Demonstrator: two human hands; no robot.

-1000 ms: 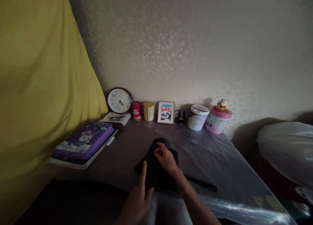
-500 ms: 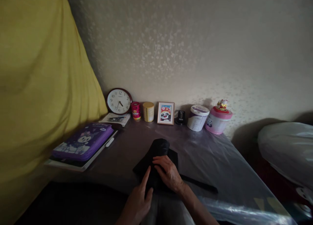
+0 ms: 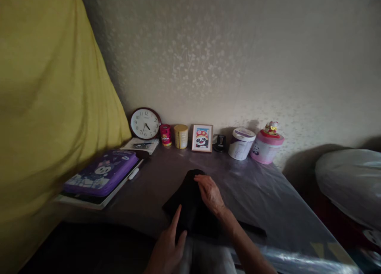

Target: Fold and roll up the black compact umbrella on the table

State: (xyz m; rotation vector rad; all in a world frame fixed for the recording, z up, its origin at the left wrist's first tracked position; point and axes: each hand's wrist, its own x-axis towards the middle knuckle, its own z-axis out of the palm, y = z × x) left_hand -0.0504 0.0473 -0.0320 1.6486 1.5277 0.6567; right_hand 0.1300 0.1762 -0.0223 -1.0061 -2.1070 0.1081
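Note:
A piece of folded black cloth (image 3: 187,198) with a dark strap (image 3: 253,228) lies on the near middle of the table; its exact kind does not show. At its lower left edge, my left hand (image 3: 168,244) has the index finger and thumb spread apart, the index tip touching the fabric. My right hand (image 3: 210,194) rests on the upper right side of the cloth, fingers stretched over its top edge. Its thumb is hidden, and the hand and forearm cover the cloth's right part. From beneath the forearm the strap runs out to the right.
Along the wall stand a clock (image 3: 145,123), a pink tin (image 3: 166,135), a yellow tin (image 3: 181,137), a panda picture frame (image 3: 202,138), a white tub (image 3: 241,145) and a pink-lidded tub (image 3: 265,150). A purple case (image 3: 102,175) lies left, beside a yellow curtain (image 3: 44,87).
My right hand has slid up and to the right across the black cloth, from its middle to its upper edge. My left hand has hardly moved.

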